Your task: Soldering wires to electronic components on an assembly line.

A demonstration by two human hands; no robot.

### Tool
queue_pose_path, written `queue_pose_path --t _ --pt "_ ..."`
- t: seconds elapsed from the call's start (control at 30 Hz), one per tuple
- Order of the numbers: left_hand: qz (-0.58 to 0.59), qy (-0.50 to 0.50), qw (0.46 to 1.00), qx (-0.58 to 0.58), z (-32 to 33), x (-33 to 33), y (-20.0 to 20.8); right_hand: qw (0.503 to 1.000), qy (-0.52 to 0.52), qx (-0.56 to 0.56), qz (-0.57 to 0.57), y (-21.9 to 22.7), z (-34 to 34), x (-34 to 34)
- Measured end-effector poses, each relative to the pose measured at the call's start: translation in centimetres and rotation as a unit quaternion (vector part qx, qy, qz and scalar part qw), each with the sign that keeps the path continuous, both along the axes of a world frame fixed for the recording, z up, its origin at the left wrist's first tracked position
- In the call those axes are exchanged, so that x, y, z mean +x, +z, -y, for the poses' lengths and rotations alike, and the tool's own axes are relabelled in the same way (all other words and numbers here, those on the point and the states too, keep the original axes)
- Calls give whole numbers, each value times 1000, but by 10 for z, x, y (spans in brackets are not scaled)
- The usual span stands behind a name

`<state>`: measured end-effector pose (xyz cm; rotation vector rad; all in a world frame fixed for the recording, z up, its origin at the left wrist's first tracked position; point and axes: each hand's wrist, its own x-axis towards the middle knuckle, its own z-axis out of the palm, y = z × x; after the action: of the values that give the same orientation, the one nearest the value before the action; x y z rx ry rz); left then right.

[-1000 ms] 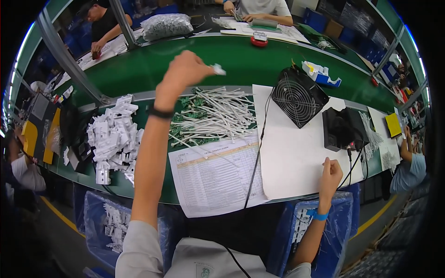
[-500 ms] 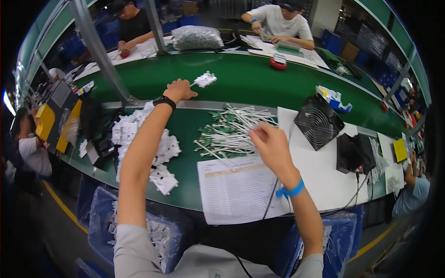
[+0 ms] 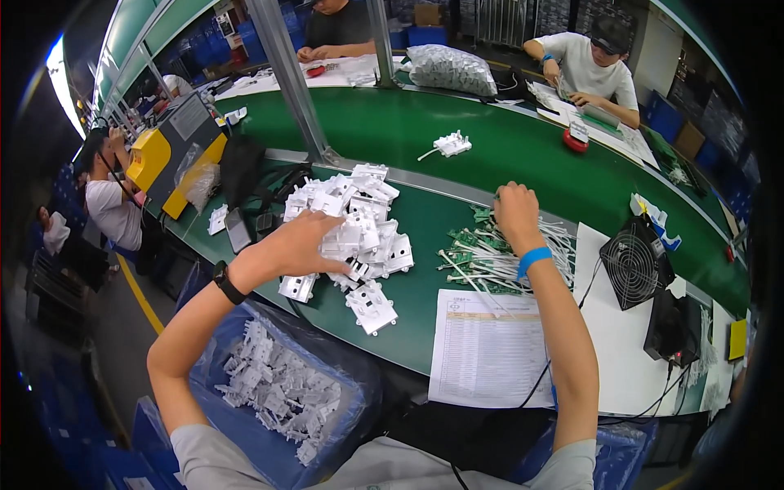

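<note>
My left hand (image 3: 304, 245) reaches over a heap of white plastic parts (image 3: 359, 214) on the green bench, fingers spread and touching the parts at the heap's near left side. My right hand (image 3: 518, 214) rests knuckles-up on the far edge of a pile of small green circuit boards with white wires (image 3: 478, 260). Its fingers curl down into the pile, and whether they grip anything is hidden. One white part with a wire (image 3: 452, 144) lies alone on the green conveyor belt (image 3: 506, 155) beyond both hands.
A printed sheet (image 3: 488, 353) lies at the bench's near edge, with a black fan (image 3: 633, 265) and a black box (image 3: 674, 327) to its right. A blue bin of white parts (image 3: 278, 392) sits below left. Beyond are a metal post (image 3: 286, 73), a yellow machine (image 3: 163, 159) and other people.
My left hand came back from the conveyor belt, leaving the white part there, and now sits on the white heap. My right hand moved forward onto the wired boards. The view shifted left.
</note>
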<state>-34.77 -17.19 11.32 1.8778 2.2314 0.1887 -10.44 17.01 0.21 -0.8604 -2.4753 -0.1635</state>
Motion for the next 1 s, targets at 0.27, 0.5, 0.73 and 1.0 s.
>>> queue_pose_path --t 0.27,0.5,0.73,1.0 --pt "65 54 996 -42 -22 -9 -4 917 61 -156 -363 67 24 28" --pt "58 35 986 151 -23 -5 3 833 125 -225 -490 112 68 61" --pt "81 -135 934 322 -34 87 38 678 149 -577 -430 120 106 73" --pt "96 -210 943 241 -59 168 51 586 206 -724 -299 114 174 98"
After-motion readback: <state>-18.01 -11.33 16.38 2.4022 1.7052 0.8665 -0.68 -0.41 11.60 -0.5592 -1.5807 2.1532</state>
